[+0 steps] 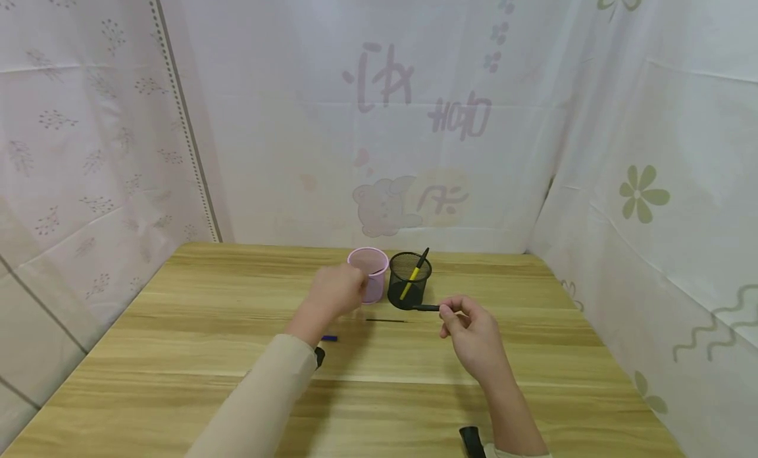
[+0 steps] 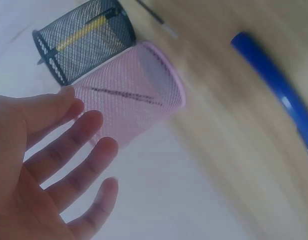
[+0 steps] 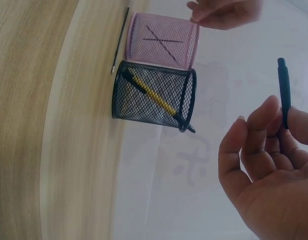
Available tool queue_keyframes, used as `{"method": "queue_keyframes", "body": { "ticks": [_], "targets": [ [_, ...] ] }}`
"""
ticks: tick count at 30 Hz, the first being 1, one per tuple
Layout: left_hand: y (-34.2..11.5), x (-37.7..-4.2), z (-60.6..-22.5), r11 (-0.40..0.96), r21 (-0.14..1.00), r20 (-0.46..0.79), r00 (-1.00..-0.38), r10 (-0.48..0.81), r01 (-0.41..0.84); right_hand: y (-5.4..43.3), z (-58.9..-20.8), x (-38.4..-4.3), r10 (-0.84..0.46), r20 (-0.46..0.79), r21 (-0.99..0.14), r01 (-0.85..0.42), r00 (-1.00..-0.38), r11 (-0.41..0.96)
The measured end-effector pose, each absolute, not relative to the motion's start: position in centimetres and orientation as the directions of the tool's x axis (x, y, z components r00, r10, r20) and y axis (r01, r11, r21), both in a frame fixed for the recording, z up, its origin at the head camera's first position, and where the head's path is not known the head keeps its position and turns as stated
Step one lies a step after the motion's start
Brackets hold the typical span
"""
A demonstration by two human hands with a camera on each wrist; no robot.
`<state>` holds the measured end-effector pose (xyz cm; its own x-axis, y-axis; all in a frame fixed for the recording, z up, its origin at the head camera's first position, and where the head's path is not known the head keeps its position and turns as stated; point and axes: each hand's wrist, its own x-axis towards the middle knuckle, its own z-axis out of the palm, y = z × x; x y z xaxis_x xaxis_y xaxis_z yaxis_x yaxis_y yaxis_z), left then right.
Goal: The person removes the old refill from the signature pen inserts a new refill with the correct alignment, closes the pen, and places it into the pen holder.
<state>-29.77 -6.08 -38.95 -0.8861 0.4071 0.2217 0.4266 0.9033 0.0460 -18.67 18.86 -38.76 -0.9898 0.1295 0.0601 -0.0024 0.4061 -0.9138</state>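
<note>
My left hand (image 1: pixel 337 290) is at the rim of a pink mesh pen cup (image 1: pixel 373 288). Its fingers look loosely bent in the left wrist view, with nothing visible between them. Two thin dark sticks, like pen refills (image 3: pixel 163 40), stand crossed inside the pink cup. Between thumb and fingertips, my right hand (image 1: pixel 474 333) pinches a black pen barrel (image 3: pixel 284 90) with a narrower ridged end, in front of the black mesh pen cup (image 1: pixel 408 293). A yellow and black pen (image 1: pixel 416 274) leans inside that black cup.
A thin dark pen refill (image 1: pixel 385 320) lies on the wooden table (image 1: pixel 403 405) in front of the cups. Farther left lies a blue pen (image 2: pixel 274 80), partly hidden by my left arm in the head view. Patterned white cloth (image 1: pixel 266 116) hangs behind the table.
</note>
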Motion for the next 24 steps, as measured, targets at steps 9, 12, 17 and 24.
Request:
{"method": "queue_keyframes", "body": {
  "ticks": [9,12,17,24],
  "targets": [
    [-5.2,-31.0,-37.5,0.892,0.061,0.191,-0.883,0.43,0.447,18.9,-38.9,-18.8,0.126,0.061,-0.907,-0.003,-0.99,0.421],
    [-4.9,-31.4,-36.9,0.891,0.061,0.198,-0.88,0.432,0.451,18.9,-38.9,-18.8,0.124,0.058,-0.908,-0.001,-0.991,0.419],
    [-4.3,-32.2,-36.0,0.89,0.024,0.201,-0.874,0.442,0.455,18.9,-38.7,-18.7,0.123,0.062,-0.91,-0.006,-0.99,0.414],
    [-3.5,-34.2,-36.0,0.872,-0.018,0.15,-0.861,0.486,0.49,18.5,-38.5,-18.8,0.113,0.058,-0.902,-0.003,-0.992,0.431]
  ]
}}
